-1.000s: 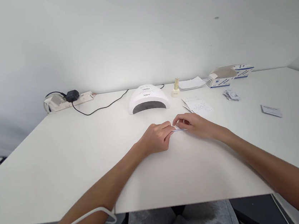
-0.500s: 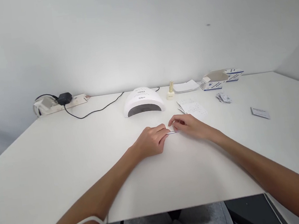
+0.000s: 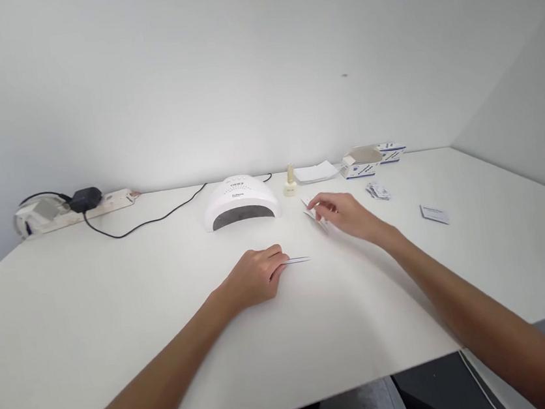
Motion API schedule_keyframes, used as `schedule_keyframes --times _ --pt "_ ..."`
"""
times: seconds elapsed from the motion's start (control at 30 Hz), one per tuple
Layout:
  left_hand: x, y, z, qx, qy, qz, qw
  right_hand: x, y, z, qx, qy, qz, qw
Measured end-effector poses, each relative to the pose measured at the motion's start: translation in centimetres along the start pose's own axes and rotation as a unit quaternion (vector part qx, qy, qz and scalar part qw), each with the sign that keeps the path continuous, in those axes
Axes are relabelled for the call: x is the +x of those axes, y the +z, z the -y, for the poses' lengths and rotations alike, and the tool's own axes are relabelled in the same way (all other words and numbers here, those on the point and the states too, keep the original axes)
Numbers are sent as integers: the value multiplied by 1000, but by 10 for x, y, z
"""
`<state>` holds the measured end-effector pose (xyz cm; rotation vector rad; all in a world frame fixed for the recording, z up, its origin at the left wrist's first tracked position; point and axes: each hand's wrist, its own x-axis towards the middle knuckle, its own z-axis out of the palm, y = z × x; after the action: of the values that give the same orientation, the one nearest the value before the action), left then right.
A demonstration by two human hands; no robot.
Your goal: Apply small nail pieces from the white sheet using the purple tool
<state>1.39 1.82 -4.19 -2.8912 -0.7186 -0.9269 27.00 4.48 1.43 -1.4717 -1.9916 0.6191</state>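
I have my left hand [image 3: 258, 275] low over the white tabletop [image 3: 252, 371], its fingers closed on a thin two-pronged tool [image 3: 299, 261] whose tips point right. My right hand [image 3: 346, 214] is at the white sheets [image 3: 321, 224], fingers curled; from here I can't tell whether they grip one. Beyond, the bottle [image 3: 290, 184] stands just beside the domed lamp [image 3: 240, 195].

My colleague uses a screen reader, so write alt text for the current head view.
The left hand holds a slim tweezer-like tool at a white table; the right hand is at white sheets. Behind stand a domed white device and a cream bottle.
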Motion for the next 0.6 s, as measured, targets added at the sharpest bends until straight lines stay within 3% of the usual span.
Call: schedule_keyframes --times 0.17,0.33,0.47,0.6 --pt "-1 0 1 -1 -3 5 1000 11 -65 -28 -70 45 -88 993" --pt "-1 1 2 -2 -8 8 1000 -4 -100 -81 -84 144 -209 964" --pt "0 1 2 -12 -10 9 1000 -27 -123 -123 -137 217 -218 942" --pt "0 0 2 -18 -14 12 1000 -48 -149 -146 -156 359 -169 905"
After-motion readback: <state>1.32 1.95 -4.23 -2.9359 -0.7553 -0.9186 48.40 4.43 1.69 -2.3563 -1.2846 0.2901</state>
